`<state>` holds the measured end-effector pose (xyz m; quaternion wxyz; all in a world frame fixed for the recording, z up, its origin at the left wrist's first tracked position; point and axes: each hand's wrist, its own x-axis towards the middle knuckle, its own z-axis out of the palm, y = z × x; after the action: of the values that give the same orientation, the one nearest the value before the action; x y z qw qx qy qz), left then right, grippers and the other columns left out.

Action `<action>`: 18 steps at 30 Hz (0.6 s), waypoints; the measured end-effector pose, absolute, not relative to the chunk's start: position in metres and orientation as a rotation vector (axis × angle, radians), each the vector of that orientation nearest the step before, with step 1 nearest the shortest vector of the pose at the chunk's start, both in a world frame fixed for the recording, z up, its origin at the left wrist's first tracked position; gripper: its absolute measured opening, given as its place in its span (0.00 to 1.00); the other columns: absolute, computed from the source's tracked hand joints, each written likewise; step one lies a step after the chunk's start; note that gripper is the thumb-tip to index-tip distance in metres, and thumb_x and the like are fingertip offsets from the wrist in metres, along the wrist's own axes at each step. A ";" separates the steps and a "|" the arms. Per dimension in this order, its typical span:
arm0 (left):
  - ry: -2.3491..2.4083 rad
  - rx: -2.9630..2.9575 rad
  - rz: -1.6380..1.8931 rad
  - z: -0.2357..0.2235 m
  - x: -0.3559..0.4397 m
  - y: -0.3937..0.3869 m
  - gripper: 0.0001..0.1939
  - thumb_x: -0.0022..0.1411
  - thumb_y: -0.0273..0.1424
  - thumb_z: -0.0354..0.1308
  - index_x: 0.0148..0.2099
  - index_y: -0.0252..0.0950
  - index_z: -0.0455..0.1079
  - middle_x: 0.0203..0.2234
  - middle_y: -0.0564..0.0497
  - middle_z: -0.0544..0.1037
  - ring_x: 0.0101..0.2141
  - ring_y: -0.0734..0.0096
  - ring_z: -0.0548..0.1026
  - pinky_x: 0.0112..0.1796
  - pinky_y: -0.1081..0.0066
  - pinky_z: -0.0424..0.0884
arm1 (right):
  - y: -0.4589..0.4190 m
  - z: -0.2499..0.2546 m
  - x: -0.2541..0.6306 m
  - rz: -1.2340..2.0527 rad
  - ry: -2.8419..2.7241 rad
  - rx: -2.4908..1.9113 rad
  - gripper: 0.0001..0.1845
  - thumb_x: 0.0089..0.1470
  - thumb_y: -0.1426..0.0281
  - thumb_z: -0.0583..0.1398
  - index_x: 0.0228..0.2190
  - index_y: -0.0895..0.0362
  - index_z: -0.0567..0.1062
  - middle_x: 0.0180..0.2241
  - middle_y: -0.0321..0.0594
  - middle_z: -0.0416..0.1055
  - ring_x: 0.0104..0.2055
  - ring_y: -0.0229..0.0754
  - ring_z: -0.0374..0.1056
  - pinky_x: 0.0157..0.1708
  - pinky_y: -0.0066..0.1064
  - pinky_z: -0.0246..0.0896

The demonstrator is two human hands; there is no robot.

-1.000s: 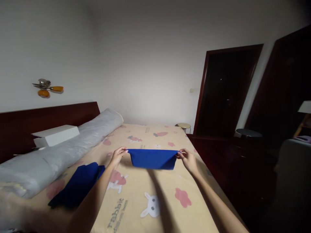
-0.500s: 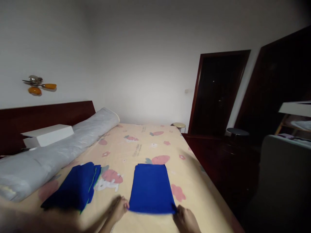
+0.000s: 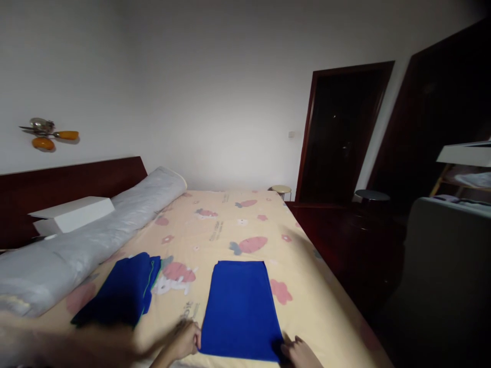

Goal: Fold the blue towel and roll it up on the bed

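On the bed (image 3: pixel 318 286), a blue cloth (image 3: pixel 241 306) lay flat, its near corners pinched in the left hand's (image 3: pixel 186 341) and right hand's (image 3: pixel 301 353) fingers.

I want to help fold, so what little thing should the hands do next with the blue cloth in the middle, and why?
Maybe lift the near edge of the blue cloth and fold it toward the far edge. The cloth lies flat on the bed, and the left hand and right hand are at its near corners.
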<state>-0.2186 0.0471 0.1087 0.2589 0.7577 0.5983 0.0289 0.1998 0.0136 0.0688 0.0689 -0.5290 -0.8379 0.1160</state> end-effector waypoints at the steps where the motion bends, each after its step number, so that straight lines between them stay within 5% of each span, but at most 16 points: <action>1: 1.594 2.080 0.056 0.110 -0.219 0.043 0.05 0.44 0.28 0.58 0.22 0.43 0.73 0.27 0.56 0.78 0.34 0.66 0.75 0.38 0.67 0.67 | 0.009 0.071 0.201 0.372 -2.575 -1.566 0.12 0.46 0.62 0.56 0.31 0.51 0.77 0.38 0.44 0.78 0.37 0.50 0.73 0.43 0.40 0.62; 4: 1.546 2.179 0.049 0.114 -0.211 0.035 0.05 0.45 0.28 0.58 0.24 0.45 0.74 0.29 0.56 0.80 0.36 0.64 0.76 0.39 0.65 0.69 | 0.001 0.079 0.196 0.371 -2.654 -1.519 0.15 0.46 0.61 0.56 0.34 0.52 0.78 0.41 0.47 0.77 0.46 0.54 0.71 0.49 0.44 0.61; 7: 1.602 2.262 0.131 0.105 -0.179 0.030 0.15 0.55 0.30 0.53 0.43 0.46 0.76 0.48 0.51 0.79 0.50 0.59 0.73 0.52 0.60 0.66 | 0.004 0.082 0.167 0.341 -2.510 -1.589 0.19 0.54 0.65 0.51 0.41 0.54 0.77 0.46 0.48 0.76 0.51 0.53 0.70 0.54 0.45 0.60; 11: 1.439 2.510 0.188 0.067 -0.125 0.029 0.28 0.65 0.34 0.45 0.67 0.45 0.55 0.65 0.51 0.62 0.63 0.63 0.62 0.62 0.62 0.60 | 0.019 0.059 0.107 0.431 -2.364 -1.567 0.26 0.61 0.62 0.47 0.59 0.53 0.65 0.61 0.45 0.64 0.62 0.49 0.61 0.60 0.42 0.56; 15: 1.192 2.693 0.214 0.037 -0.113 0.040 0.33 0.68 0.38 0.44 0.70 0.48 0.34 0.68 0.52 0.53 0.65 0.63 0.56 0.63 0.58 0.59 | 0.036 0.025 0.083 0.475 -2.373 -1.480 0.31 0.63 0.54 0.46 0.64 0.51 0.55 0.66 0.41 0.52 0.68 0.49 0.50 0.64 0.46 0.52; 18: 1.383 2.635 0.249 0.036 -0.134 0.052 0.33 0.69 0.39 0.42 0.69 0.52 0.29 0.68 0.54 0.50 0.66 0.62 0.55 0.63 0.53 0.59 | 0.044 0.010 0.105 0.381 -2.236 -1.620 0.31 0.62 0.51 0.45 0.63 0.47 0.55 0.66 0.39 0.50 0.68 0.51 0.49 0.64 0.51 0.50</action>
<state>-0.1337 0.0516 0.0355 0.0776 0.8796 0.4619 0.0833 0.1052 0.0439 0.0101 0.1762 -0.5720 -0.7897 0.1345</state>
